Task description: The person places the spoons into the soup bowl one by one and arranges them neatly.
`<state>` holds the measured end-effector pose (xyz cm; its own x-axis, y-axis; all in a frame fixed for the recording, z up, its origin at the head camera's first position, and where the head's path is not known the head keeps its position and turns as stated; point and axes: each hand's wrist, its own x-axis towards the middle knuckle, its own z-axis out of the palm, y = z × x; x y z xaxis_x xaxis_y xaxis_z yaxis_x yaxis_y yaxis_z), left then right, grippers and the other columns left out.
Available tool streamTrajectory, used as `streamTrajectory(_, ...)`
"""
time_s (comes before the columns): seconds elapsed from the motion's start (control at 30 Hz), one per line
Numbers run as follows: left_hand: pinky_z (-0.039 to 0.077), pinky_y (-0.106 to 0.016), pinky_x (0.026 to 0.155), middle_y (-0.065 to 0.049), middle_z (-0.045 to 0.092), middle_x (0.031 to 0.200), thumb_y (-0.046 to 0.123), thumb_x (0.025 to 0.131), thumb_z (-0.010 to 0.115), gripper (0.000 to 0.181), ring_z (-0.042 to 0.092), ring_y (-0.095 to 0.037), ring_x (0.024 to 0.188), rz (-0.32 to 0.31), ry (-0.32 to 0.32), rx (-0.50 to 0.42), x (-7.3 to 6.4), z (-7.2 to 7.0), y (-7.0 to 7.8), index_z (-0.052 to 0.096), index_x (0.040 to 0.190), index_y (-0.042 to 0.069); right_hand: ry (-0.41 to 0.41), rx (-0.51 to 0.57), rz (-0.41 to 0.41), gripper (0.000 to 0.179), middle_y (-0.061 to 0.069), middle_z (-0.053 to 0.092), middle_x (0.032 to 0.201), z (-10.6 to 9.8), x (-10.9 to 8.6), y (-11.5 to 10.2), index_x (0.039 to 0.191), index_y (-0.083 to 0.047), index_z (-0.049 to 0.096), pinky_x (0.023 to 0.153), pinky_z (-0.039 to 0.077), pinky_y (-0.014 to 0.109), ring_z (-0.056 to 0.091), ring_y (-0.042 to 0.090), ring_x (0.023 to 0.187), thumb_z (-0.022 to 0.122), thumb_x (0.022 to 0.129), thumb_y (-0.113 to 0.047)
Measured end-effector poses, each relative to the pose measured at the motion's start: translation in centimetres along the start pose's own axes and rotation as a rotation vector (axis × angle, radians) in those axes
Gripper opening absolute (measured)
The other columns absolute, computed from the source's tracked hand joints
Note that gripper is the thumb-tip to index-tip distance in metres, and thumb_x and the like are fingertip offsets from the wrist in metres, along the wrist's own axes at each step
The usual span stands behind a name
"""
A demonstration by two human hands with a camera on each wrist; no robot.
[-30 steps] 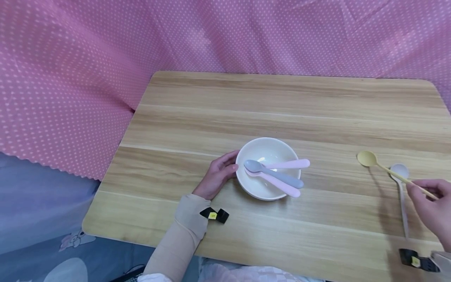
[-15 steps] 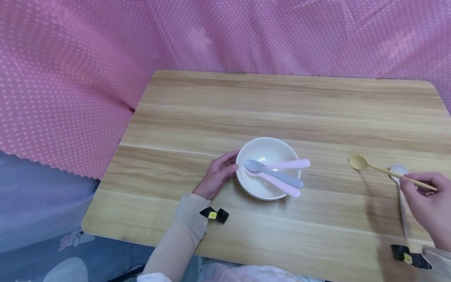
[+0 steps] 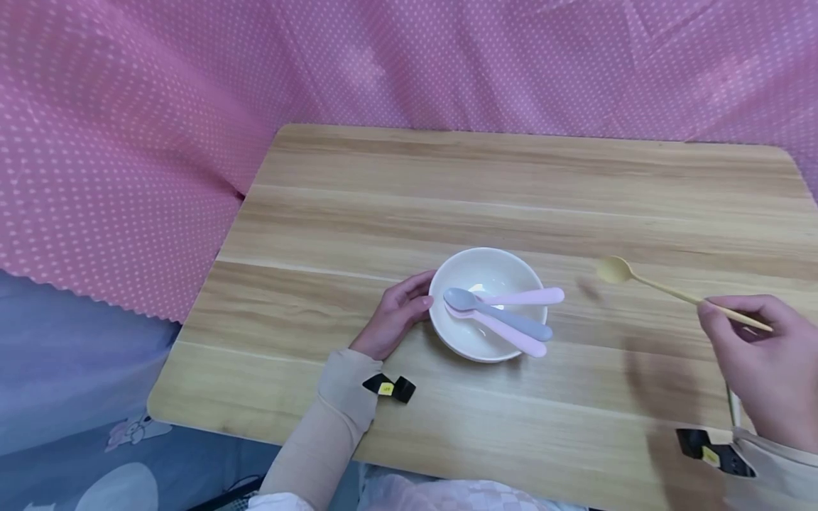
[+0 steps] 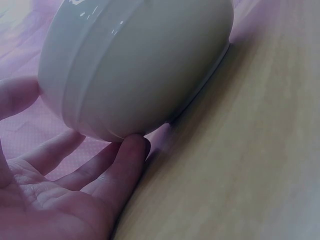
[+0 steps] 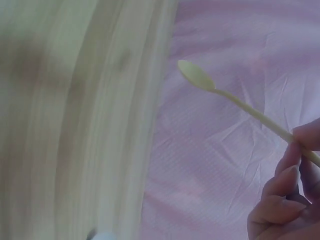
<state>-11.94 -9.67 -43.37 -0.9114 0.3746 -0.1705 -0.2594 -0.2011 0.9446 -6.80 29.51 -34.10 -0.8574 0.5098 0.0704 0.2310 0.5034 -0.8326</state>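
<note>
A white bowl [image 3: 488, 266] stands upright on the table. Two pink spoons [image 3: 525, 345] and a blue-grey spoon [image 3: 520, 325] lie in it, their handles over its right rim. My left hand [image 3: 394, 316] touches the bowl's left side; in the left wrist view, fingertips [image 4: 132, 142] rest against its outer wall. My right hand [image 3: 763, 362] pinches a yellow long-handled spoon [image 3: 664, 289] by its handle, above the table and right of the bowl. Its head points left, towards the bowl. Beneath the right hand lies a grey-white spoon [image 3: 733, 408], mostly hidden.
The wooden table [image 3: 409, 184] has rounded corners. A pink dotted cloth [image 3: 160, 142] hangs behind it and along the left. Blue fabric [image 3: 77, 369] with a printed figure lies below the left edge. Black straps with yellow tags sit on both wrists.
My right hand has moved left and a little away from me, with the yellow spoon raised and closer to the bowl. The left hand and bowl have stayed in place.
</note>
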Motion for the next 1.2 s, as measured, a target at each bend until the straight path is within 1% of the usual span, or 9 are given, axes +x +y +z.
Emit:
streamTrajectory(0.13,0.049,-0.031,0.096,-0.017,0.047,0.139,0.012,0.093,0.052,0.05,0.05,-0.026,0.123,-0.002,-0.007,0.003,0.0,0.0,0.0,0.041,0.141,0.005,-0.009,0.08,-0.056,0.013,-0.013,0.064,0.08,0.6,-0.3,-0.8,0.091,0.006,0.069,0.063,0.048,0.003,0.061,-0.008,0.064,0.068,0.08,0.0)
streamTrajectory(0.23,0.05,-0.031,0.095,-0.018,0.047,0.139,0.011,0.093,0.052,0.05,0.05,-0.027,0.123,0.005,-0.011,0.003,0.0,-0.1,0.0,0.04,0.141,0.004,-0.031,0.1,-0.084,0.014,-0.011,0.065,0.08,1.1,-0.5,-1.4,0.091,0.008,0.068,0.065,0.049,0.004,0.062,-0.007,0.063,0.068,0.08,0.0)
streamTrajectory(0.53,0.051,-0.029,0.092,-0.019,0.047,0.139,0.01,0.092,0.052,0.05,0.052,-0.025,0.12,0.012,-0.004,0.0,0.1,-0.1,-0.1,0.04,0.141,0.003,-0.099,0.132,-0.114,0.013,-0.007,0.067,0.082,2.8,-1.2,-3.1,0.091,0.006,0.069,0.064,0.051,0.007,0.063,-0.001,0.067,0.069,0.08,-0.001)
streamTrajectory(0.7,0.05,-0.029,0.093,-0.019,0.047,0.139,0.011,0.092,0.052,0.051,0.052,-0.024,0.12,0.003,0.001,-0.005,0.1,0.0,-0.1,0.041,0.14,0.003,-0.177,0.124,-0.134,0.012,-0.011,0.067,0.084,3.8,-1.7,-3.6,0.093,0.002,0.069,0.069,0.05,0.006,0.063,-0.001,0.071,0.068,0.082,-0.005)
streamTrajectory(0.83,0.05,-0.029,0.093,-0.019,0.047,0.139,0.011,0.092,0.052,0.05,0.052,-0.025,0.121,0.0,0.003,-0.001,0.0,0.0,-0.1,0.041,0.14,0.003,-0.236,0.122,-0.172,0.012,-0.012,0.065,0.085,4.9,-2.3,-4.0,0.093,0.001,0.068,0.07,0.05,0.007,0.063,-0.001,0.073,0.067,0.084,-0.007)
streamTrajectory(0.93,0.05,-0.03,0.094,-0.018,0.047,0.139,0.011,0.093,0.052,0.05,0.051,-0.026,0.122,-0.004,0.001,0.003,0.0,0.0,0.0,0.041,0.14,0.003,-0.264,0.122,-0.2,0.011,-0.013,0.064,0.085,5.7,-2.8,-4.2,0.092,0.001,0.067,0.072,0.05,0.007,0.063,0.0,0.076,0.067,0.085,-0.008)
streamTrajectory(1.0,0.05,-0.031,0.094,-0.018,0.047,0.139,0.011,0.093,0.052,0.05,0.051,-0.027,0.122,-0.007,0.001,0.002,0.0,0.0,0.0,0.041,0.14,0.004,-0.293,0.124,-0.213,0.011,-0.013,0.064,0.085,6.2,-3.2,-4.3,0.093,-0.001,0.067,0.07,0.051,0.009,0.063,0.0,0.078,0.067,0.085,-0.008)
streamTrajectory(1.1,0.05,-0.03,0.094,-0.018,0.047,0.139,0.011,0.093,0.052,0.049,0.051,-0.027,0.122,-0.006,0.003,-0.003,0.0,0.0,0.0,0.041,0.14,0.004,-0.345,0.132,-0.235,0.01,-0.013,0.064,0.085,7.0,-3.6,-4.5,0.093,-0.002,0.068,0.063,0.052,0.011,0.063,0.002,0.076,0.067,0.085,-0.008)
streamTrajectory(1.2,0.05,-0.03,0.093,-0.018,0.047,0.139,0.01,0.092,0.052,0.05,0.051,-0.027,0.122,0.0,0.001,-0.008,0.0,0.0,-0.1,0.041,0.14,0.003,-0.393,0.133,-0.258,0.011,-0.01,0.065,0.086,7.8,-4.0,-4.8,0.093,-0.002,0.068,0.059,0.053,0.013,0.063,0.003,0.075,0.067,0.085,-0.009)
